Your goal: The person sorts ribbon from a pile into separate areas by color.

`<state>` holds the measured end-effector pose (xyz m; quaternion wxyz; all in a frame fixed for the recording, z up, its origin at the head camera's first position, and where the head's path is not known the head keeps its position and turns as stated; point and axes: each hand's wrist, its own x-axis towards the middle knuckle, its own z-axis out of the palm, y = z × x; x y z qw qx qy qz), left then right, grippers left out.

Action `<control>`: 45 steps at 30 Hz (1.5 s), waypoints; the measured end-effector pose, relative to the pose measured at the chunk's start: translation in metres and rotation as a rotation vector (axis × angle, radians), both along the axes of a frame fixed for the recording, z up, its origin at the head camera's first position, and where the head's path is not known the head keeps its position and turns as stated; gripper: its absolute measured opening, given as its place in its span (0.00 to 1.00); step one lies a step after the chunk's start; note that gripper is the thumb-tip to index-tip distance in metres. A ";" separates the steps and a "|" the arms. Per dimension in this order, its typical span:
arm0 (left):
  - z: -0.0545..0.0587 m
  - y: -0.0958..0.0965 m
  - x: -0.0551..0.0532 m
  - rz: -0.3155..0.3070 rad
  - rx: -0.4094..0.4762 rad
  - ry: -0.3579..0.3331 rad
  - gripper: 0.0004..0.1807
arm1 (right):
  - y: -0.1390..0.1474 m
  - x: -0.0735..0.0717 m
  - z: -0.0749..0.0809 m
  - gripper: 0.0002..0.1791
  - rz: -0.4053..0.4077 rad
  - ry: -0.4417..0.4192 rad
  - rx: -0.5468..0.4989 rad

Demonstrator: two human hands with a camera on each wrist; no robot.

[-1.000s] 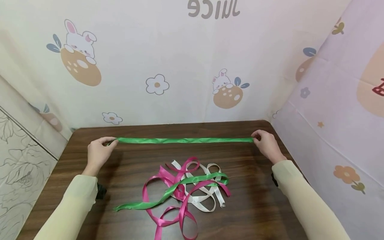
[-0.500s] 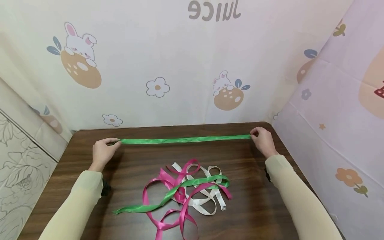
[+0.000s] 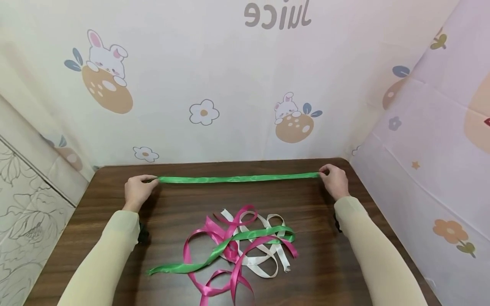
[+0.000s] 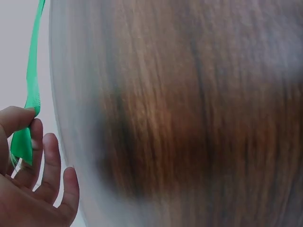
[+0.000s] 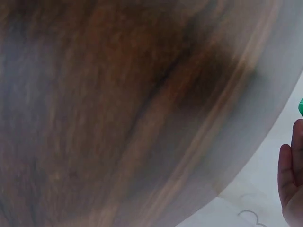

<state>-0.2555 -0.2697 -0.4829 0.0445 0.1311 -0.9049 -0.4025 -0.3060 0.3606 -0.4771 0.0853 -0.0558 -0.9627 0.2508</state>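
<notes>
A green satin ribbon point(image 3: 237, 179) stretches nearly straight between both hands near the far side of the table. My left hand point(image 3: 138, 191) pinches its left end between thumb and index finger. In the left wrist view a short frayed tail point(image 4: 22, 144) of the ribbon sticks out below the pinch, and the other fingers are spread loosely. With thumb and forefinger my right hand point(image 3: 335, 181) pinches the ribbon's right end, which sits slightly higher. Only part of the right hand point(image 5: 291, 172) and a speck of green show in the right wrist view.
Nearer the front of the dark wooden table point(image 3: 306, 280) lies a loose tangle: a pink ribbon point(image 3: 206, 290), a white ribbon point(image 3: 264, 270) and another green ribbon point(image 3: 180, 268). A patterned curtain point(image 3: 237, 76) hangs behind the table and along its right side.
The left hand has moved to the right and the right hand slightly left, so the hands are a little closer together. Both keep their pinch on the green ribbon.
</notes>
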 end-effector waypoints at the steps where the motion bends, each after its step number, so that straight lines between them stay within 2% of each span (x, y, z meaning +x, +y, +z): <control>1: -0.001 0.000 0.000 0.005 0.004 -0.009 0.20 | 0.000 0.000 -0.001 0.12 0.003 -0.005 -0.002; 8: -0.008 -0.004 -0.002 0.036 -0.005 -0.065 0.22 | -0.002 -0.003 0.000 0.17 0.020 -0.053 0.003; 21: -0.010 -0.003 -0.009 0.037 -0.068 -0.105 0.21 | 0.001 -0.007 -0.006 0.14 -0.023 -0.125 0.047; 26: -0.010 -0.003 -0.011 0.065 -0.078 -0.092 0.21 | 0.000 -0.012 -0.009 0.16 -0.045 -0.167 0.056; 33: -0.012 -0.005 -0.009 0.104 -0.060 -0.043 0.24 | 0.003 -0.015 -0.012 0.20 -0.072 -0.157 0.073; 40: -0.018 -0.005 -0.006 0.109 -0.035 -0.018 0.24 | 0.005 -0.012 -0.017 0.27 -0.083 -0.176 0.057; 45: -0.012 -0.008 -0.001 0.098 -0.019 -0.003 0.23 | 0.008 -0.009 -0.013 0.28 -0.062 -0.152 0.041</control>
